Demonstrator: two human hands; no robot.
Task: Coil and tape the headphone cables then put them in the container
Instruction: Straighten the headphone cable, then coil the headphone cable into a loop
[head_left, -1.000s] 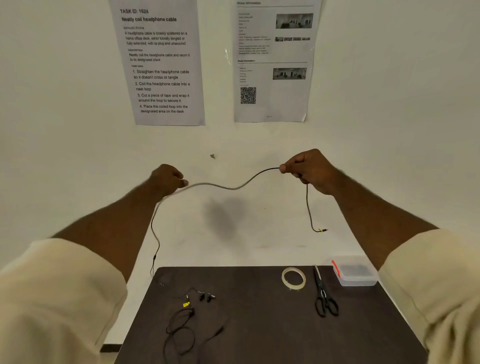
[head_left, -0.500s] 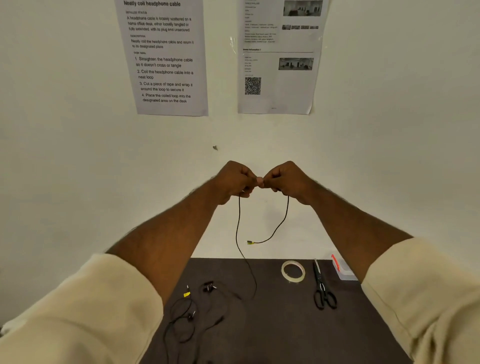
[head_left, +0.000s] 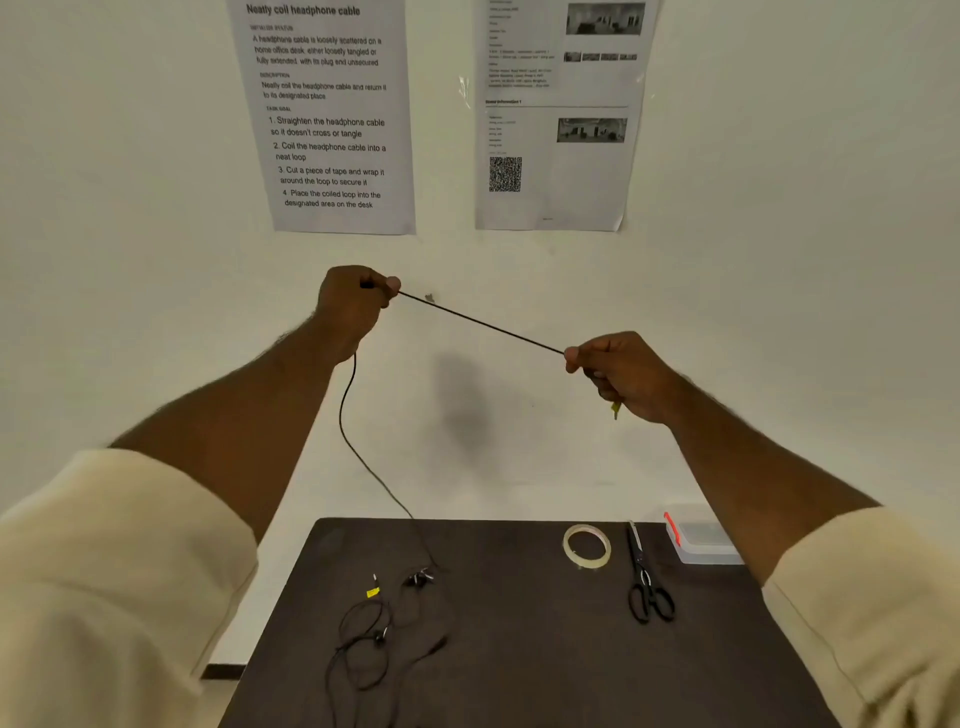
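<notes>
Cable (head_left: 480, 322) stretches taut between left hand (head_left: 349, 306) and right hand (head_left: 621, 374), both pinching it above the table (head_left: 519, 649). Likely light and limp; grip near the plug end, coil loosely. Container (head_left: 701, 543) sits at far right corner.

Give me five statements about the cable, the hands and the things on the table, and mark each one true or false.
1. Both hands grip the same cable, stretched taut between them. True.
2. The right hand is higher than the left hand. False: the left hand is the higher one.
3. The tape roll lies on the table just left of the scissors. True.
4. The container holds a coiled cable. False: no coil shows in it; a second cable lies loose on the table.
5. The scissors are held in the right hand. False: they lie on the table, untouched.
</notes>
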